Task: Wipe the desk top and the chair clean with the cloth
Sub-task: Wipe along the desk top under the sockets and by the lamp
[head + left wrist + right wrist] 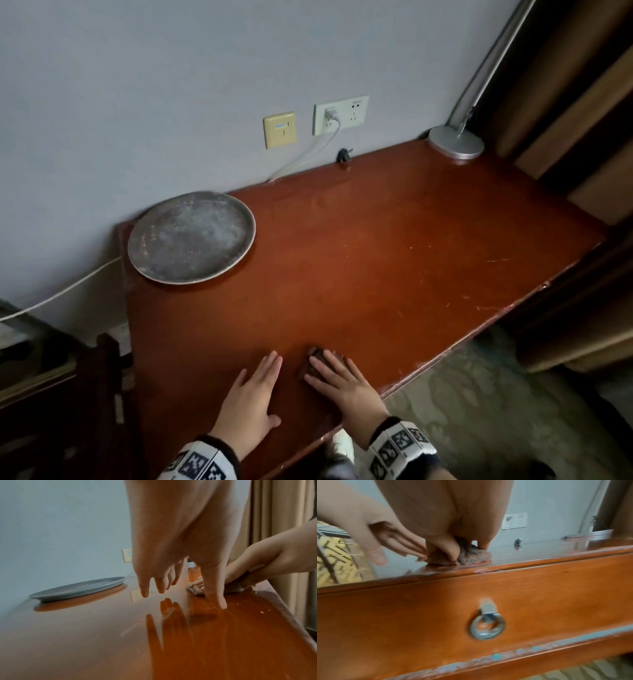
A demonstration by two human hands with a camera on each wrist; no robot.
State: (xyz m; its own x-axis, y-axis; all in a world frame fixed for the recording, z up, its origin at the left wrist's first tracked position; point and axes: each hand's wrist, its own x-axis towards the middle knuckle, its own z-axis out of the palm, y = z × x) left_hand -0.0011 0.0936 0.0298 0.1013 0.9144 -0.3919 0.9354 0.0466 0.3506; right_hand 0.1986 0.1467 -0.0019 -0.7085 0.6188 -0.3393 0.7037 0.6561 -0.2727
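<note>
While your right hand [337,380] presses the cloth [317,359] flat at the lower middle of the frame, its fingers [452,550] curled onto it near the tabletop's [376,260] front edge, your left hand [251,397] rests just beside it, fingers spread and holding nothing. The glossy red-brown tabletop carries a dusty plate [191,237] at centre left and a lamp base [456,141] upper right. A grey wall with sockets [340,114] stands behind; curtains [582,102] hang right.

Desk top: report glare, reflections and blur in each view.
Head view: dim, desk top faintly sheened. Left wrist view: glossy, mirroring the left hand and plate. Right wrist view: motion-blurred, ring pull and cloth soft.
</note>
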